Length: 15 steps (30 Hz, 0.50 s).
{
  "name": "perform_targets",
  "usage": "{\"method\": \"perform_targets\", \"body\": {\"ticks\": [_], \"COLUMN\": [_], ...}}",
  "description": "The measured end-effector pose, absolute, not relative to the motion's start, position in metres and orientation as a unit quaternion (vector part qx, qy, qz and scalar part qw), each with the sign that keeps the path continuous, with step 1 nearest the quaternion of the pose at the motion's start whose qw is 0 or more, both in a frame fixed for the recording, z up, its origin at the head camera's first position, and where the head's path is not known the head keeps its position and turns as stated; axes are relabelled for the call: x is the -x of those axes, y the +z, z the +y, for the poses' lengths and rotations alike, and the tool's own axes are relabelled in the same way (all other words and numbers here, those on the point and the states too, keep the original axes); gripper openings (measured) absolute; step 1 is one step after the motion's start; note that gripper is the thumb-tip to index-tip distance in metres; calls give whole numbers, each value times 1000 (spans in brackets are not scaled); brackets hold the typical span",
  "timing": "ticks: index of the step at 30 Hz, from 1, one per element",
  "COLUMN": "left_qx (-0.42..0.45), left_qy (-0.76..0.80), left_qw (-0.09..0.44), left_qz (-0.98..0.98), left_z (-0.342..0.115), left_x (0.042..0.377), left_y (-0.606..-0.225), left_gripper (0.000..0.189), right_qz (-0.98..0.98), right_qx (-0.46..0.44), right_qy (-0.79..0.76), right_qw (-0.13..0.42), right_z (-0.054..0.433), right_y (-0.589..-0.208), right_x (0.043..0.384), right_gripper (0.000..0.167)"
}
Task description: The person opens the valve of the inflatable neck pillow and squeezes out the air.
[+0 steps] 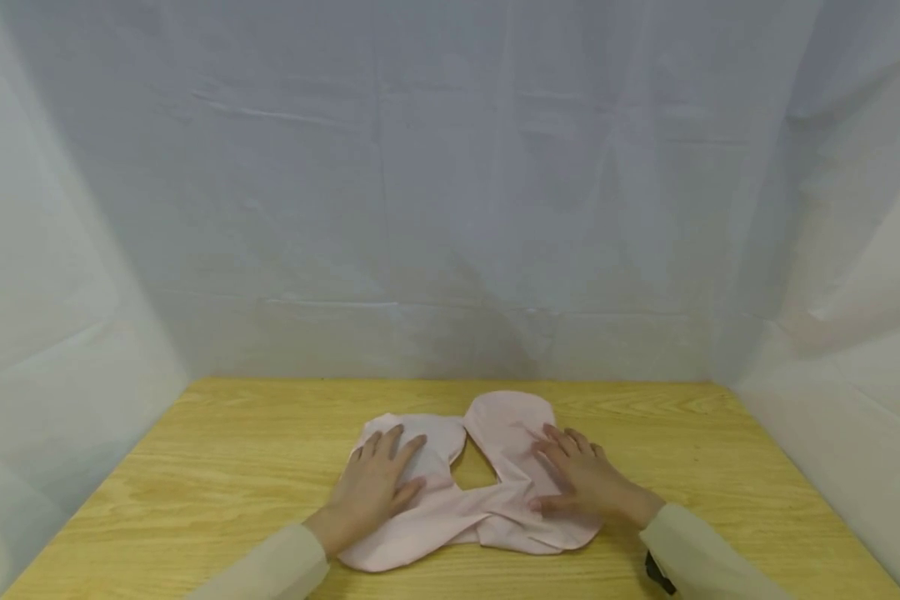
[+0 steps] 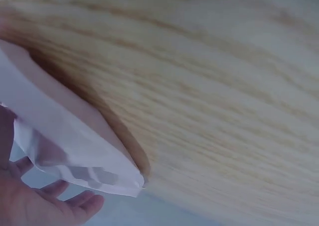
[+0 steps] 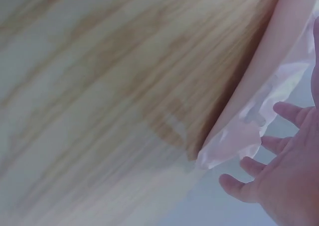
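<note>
A pale pink cloth piece (image 1: 487, 512) with rounded lobes lies on the wooden table, the wood showing through a gap near its middle. Its surface is wrinkled around the centre and right side. My left hand (image 1: 375, 483) rests on the left lobe with the fingers spread and fairly straight. On the right lobe, my right hand (image 1: 588, 479) lies with its fingers likewise spread. The left wrist view shows the raised edge of the cloth (image 2: 70, 126) beside the fingers. In the right wrist view, the cloth (image 3: 254, 106) bulges above the wood near my fingertips.
The wooden table (image 1: 217, 467) extends around the cloth on every side. Pale sheeting (image 1: 435, 208) hangs behind the table and along both sides. A small black object (image 1: 658, 573) shows at the right sleeve.
</note>
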<state>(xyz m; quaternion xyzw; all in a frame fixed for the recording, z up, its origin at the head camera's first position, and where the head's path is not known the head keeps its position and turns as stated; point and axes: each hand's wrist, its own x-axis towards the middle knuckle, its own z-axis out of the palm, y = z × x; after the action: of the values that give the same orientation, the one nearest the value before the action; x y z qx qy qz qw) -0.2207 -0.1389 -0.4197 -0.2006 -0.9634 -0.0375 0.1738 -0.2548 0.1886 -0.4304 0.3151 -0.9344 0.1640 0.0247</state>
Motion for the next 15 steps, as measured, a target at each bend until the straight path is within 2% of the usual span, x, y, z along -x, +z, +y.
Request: {"method": "perform_targets", "body": {"ticks": [9, 15], "left_qx": [277, 299], "left_qy": [-52, -13], "left_qw": [199, 188], "left_qz": [-939, -935], "left_z": [-135, -135], "left_x": [208, 198], "left_y": [-419, -423], "left_gripper": [54, 65], "right_qz": [-887, -863], "right_qx": [-418, -460], "right_qy": [168, 156], "right_qw": [99, 140], "right_z": [187, 186], "right_y": [-432, -436], "right_x": [255, 253], "right_gripper": [76, 69]}}
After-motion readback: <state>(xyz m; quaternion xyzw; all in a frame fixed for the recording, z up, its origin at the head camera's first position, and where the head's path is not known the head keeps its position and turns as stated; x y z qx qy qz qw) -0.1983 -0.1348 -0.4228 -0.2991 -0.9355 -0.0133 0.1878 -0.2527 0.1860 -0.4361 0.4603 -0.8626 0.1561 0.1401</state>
